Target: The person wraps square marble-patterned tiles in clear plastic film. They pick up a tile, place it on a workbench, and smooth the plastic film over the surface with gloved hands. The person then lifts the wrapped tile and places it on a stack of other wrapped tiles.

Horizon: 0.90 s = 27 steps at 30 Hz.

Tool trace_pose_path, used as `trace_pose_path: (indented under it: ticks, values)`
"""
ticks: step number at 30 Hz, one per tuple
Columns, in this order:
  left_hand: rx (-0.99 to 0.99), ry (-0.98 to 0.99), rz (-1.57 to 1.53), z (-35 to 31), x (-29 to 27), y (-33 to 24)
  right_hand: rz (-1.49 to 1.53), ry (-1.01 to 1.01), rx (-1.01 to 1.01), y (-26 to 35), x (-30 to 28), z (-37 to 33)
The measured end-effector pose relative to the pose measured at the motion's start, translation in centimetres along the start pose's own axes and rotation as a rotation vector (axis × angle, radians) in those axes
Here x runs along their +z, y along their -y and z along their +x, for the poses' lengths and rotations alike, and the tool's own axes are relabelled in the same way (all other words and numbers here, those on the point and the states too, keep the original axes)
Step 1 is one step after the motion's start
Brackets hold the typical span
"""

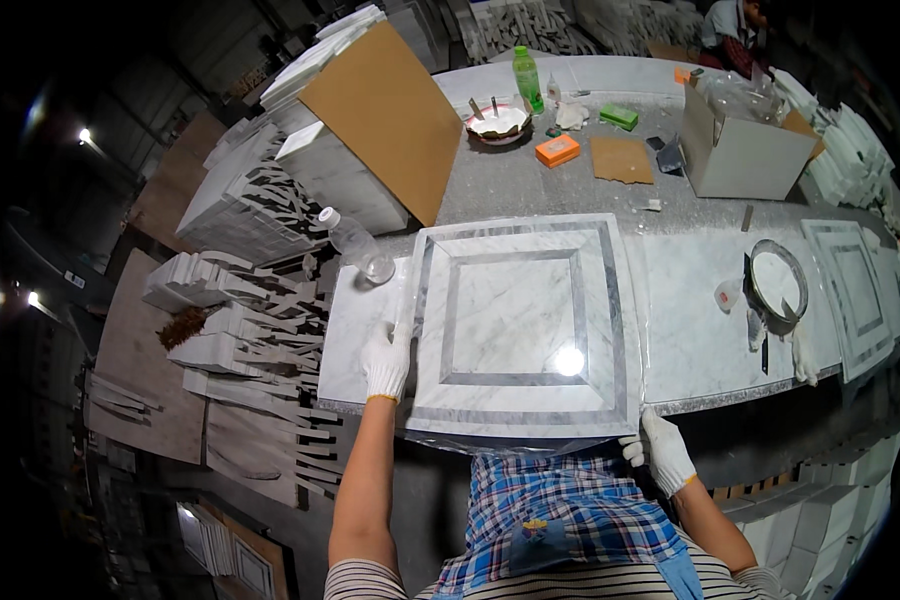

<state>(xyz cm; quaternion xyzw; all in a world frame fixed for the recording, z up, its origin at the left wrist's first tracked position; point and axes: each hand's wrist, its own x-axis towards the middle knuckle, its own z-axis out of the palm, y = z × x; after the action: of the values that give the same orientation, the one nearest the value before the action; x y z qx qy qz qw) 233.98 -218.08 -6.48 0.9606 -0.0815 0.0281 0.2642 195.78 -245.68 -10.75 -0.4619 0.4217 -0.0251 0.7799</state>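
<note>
One square panel (515, 315), white with grey bands, lies flat on the bench (515, 195). The gloved left hand (386, 362) is at its left edge; whether those fingers clamp it, I cannot tell. The gloved right hand (662, 450) is by the near right corner, fingers bent, their grip unclear. A clear bottle (358, 245) is near the far left corner.
</note>
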Motion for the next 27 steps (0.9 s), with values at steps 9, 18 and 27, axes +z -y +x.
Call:
trace_pose_path:
  ticks: [9,18,27]
  values:
    - [-0.010,-0.069,-0.231,-4.7,-1.4,-0.1,0.173,0.017,0.063,-0.2,0.1,0.4]
    - [-0.077,-0.039,-0.546,-10.6,-3.5,-1.2,0.262,0.103,0.138,-0.3,-0.4,0.5]
    - [-0.255,0.604,-0.816,-21.8,-1.5,-6.4,0.353,0.130,0.109,-1.7,-0.4,0.6]
